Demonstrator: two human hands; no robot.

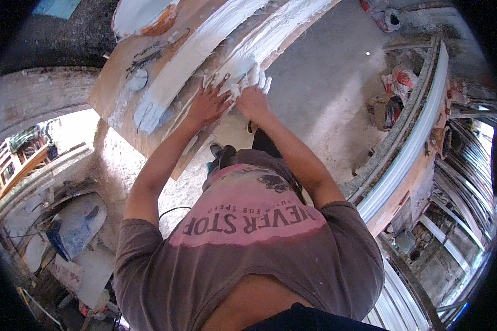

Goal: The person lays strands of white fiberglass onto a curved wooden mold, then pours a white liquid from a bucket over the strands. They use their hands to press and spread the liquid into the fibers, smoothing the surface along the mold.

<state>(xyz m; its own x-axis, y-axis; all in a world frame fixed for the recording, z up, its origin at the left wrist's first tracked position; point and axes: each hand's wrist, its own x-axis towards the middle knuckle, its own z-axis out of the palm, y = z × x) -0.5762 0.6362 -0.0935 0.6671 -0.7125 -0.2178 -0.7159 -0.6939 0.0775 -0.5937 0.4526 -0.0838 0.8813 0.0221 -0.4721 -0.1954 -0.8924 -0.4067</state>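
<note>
1. Left hand was loose, fingers spread over the white strip's near end.
2. Right hand was curled just beside it at the same end; honestly couldn't tell if it gripped anything.
3. That strip lay along the worktop's right edge, with another strip and a pale disc off to its left.

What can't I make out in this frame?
All in the head view:
Fingertip contact: the left hand and right hand cover their own undersides, so their grip is unclear.
White strips: far ends cut off by the upper edge.
Round white-and-orange object: also cut off by the upper edge.
Dark trousers: mostly hidden by the shirt.
</note>
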